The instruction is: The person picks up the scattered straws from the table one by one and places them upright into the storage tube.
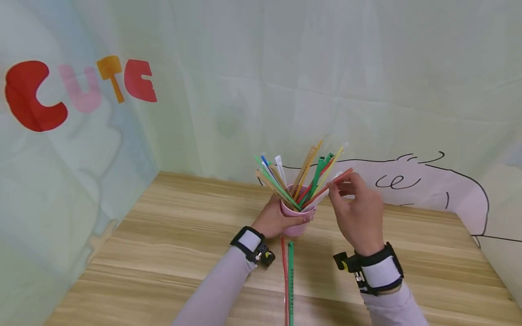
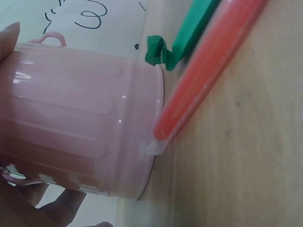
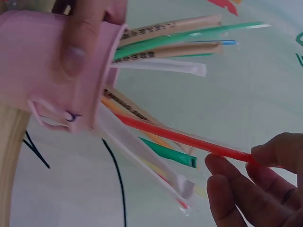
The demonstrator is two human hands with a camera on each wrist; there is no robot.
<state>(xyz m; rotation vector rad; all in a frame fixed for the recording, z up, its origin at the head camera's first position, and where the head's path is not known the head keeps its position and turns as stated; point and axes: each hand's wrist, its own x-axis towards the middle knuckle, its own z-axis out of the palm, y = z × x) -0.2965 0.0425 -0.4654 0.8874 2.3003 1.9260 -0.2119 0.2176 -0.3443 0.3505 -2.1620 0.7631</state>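
Note:
My left hand (image 1: 276, 218) grips a small pink cup (image 1: 295, 230) shaped like a ribbed bin, with little loop handles. It stands upright on the table. Many wrapped drinking straws lean out of the cup, among them green, white, yellow and brown paper ones. At the right, my right hand (image 1: 360, 213) pinches the upper end of a red straw (image 3: 189, 139) in clear wrap between thumb and fingers. The lower end of that straw is inside the cup, hidden by the rim. Part of my left hand is behind the cup.
Another red straw (image 1: 284, 271) and a green-wrapped straw (image 1: 291, 285) lie side by side on the wooden table (image 1: 183, 226), running from the cup toward me. A printed cloth backdrop (image 1: 326, 81) rises behind the table and along its left side.

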